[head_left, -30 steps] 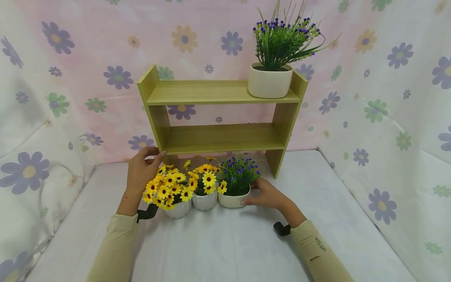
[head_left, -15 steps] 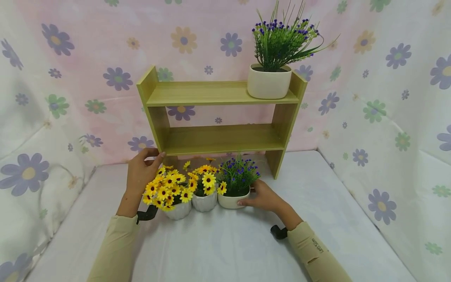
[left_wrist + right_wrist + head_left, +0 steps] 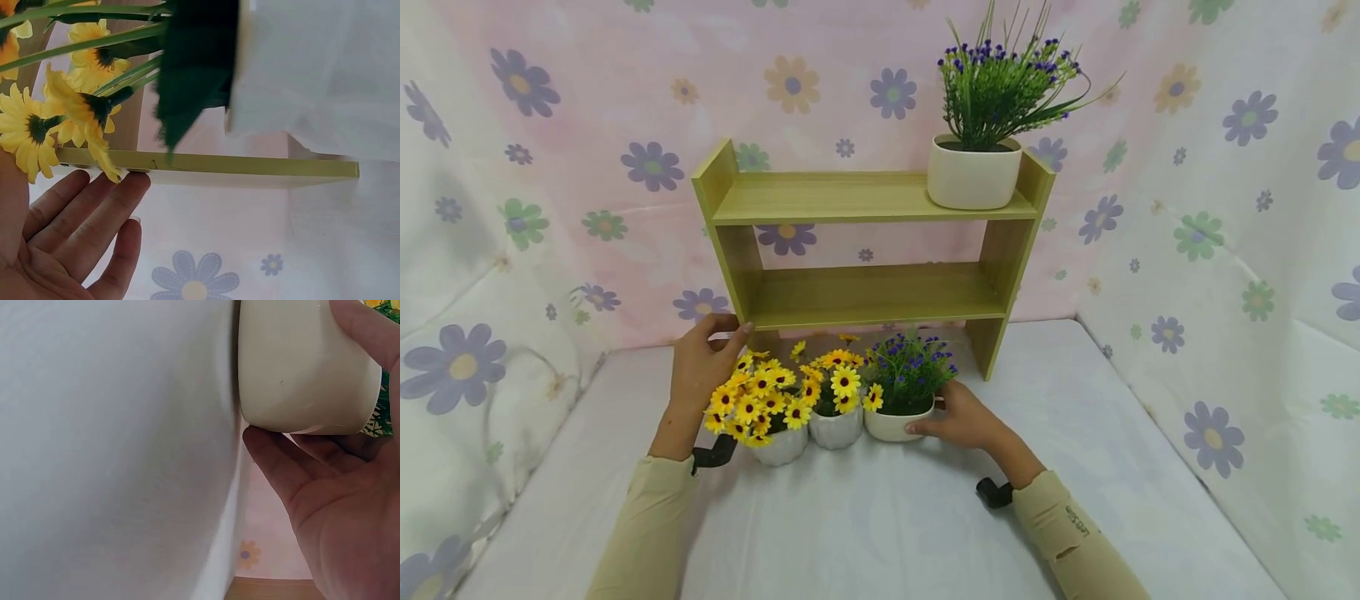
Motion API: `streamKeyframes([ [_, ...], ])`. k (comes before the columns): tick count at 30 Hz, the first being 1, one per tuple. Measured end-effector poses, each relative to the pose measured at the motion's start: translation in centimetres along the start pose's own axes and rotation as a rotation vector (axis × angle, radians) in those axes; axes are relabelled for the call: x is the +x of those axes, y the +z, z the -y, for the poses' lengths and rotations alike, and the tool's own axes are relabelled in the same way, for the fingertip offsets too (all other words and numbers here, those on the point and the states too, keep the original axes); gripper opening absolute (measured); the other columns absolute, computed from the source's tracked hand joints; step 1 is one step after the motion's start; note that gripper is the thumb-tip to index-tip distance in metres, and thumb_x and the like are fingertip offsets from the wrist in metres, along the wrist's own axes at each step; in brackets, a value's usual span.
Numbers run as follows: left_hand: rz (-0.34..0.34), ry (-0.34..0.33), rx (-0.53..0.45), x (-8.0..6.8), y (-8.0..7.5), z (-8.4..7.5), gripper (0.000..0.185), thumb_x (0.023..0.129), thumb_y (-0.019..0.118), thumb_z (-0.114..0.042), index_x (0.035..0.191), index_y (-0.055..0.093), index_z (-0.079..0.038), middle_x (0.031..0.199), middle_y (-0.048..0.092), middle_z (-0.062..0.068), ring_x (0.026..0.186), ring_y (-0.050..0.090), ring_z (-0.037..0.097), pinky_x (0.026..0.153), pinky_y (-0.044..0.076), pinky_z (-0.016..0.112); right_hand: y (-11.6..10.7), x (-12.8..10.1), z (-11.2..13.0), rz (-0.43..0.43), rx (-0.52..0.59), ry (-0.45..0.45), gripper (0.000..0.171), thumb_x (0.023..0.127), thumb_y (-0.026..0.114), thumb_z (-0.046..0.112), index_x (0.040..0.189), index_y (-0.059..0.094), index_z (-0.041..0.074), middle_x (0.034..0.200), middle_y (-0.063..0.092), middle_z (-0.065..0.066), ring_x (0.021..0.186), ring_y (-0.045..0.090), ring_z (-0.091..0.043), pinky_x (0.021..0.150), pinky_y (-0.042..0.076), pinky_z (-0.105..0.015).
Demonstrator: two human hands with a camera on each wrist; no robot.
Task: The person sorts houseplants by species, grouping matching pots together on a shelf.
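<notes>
Cream pot of purple flowers [image 3: 898, 421] is gripped by the right hand [image 3: 958, 414] on the tabletop [image 3: 880, 517], in front of the wooden shelf [image 3: 865, 242].

The pot stands at the right end of a row of three, touching the middle white pot of yellow flowers [image 3: 835, 427]; a third white pot of yellow flowers [image 3: 778, 446] stands at the left end. In the right wrist view the right hand [image 3: 331, 487] is curled round the pot [image 3: 306, 369], thumb on the wall above and fingers [image 3: 275, 462] beneath the base edge. The left hand [image 3: 700, 362] is held open with straight fingers [image 3: 94, 212], fingertips at the front edge of the lower board [image 3: 250, 165], holding nothing. A larger cream pot of purple flowers [image 3: 973, 171] stands on the top board at its right end.
</notes>
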State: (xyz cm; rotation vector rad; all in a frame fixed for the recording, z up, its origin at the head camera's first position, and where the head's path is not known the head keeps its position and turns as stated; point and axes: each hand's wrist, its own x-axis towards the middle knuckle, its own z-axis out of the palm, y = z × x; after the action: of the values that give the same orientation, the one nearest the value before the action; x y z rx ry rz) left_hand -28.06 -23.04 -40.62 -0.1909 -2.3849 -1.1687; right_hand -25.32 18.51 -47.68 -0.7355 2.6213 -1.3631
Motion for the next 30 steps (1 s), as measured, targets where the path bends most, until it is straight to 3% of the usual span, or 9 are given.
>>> streamKeyframes([
  [7,0.002,-0.006,-0.001,0.1,0.1,-0.1,0.049,0.106,0.066,-0.042,0.129,0.067,0.001,0.128,0.072,0.021,0.107,0.076,0.042,0.088,0.062,0.054,-0.7,-0.2,0.6,-0.036,0.001,0.004,0.083,0.086,0.092,0.031,0.152,0.050,0.001,0.147,0.061,-0.015,0.138,0.059,-0.034,0.108,0.054,-0.051],
  [16,0.004,-0.001,0.001,0.0,0.0,-0.1,0.049,0.106,0.065,-0.041,0.131,0.067,0.002,0.128,0.071,0.021,0.107,0.076,0.043,0.088,0.062,0.056,-1.8,-0.5,1.7,-0.068,0.015,-0.028,0.087,0.086,0.092,0.028,0.156,0.044,0.010,0.151,0.058,-0.012,0.141,0.056,-0.035,0.111,0.051,-0.056],
  [24,0.008,-0.015,-0.005,-0.1,0.0,0.1,0.051,0.106,0.065,-0.042,0.131,0.066,0.001,0.129,0.071,0.022,0.108,0.075,0.043,0.088,0.062,0.057,-2.9,-0.9,2.5,-0.120,-0.008,-0.028,0.083,0.086,0.091,0.028,0.154,0.048,0.008,0.147,0.061,-0.011,0.139,0.058,-0.033,0.111,0.052,-0.051],
  [30,0.008,-0.023,-0.004,-0.1,-0.1,-0.1,0.051,0.106,0.065,-0.043,0.131,0.066,0.001,0.130,0.071,0.021,0.109,0.075,0.043,0.089,0.062,0.057,-3.6,-0.8,3.1,-0.135,-0.003,-0.057,0.082,0.087,0.090,0.029,0.155,0.047,0.014,0.146,0.061,-0.006,0.139,0.058,-0.030,0.112,0.052,-0.050],
])
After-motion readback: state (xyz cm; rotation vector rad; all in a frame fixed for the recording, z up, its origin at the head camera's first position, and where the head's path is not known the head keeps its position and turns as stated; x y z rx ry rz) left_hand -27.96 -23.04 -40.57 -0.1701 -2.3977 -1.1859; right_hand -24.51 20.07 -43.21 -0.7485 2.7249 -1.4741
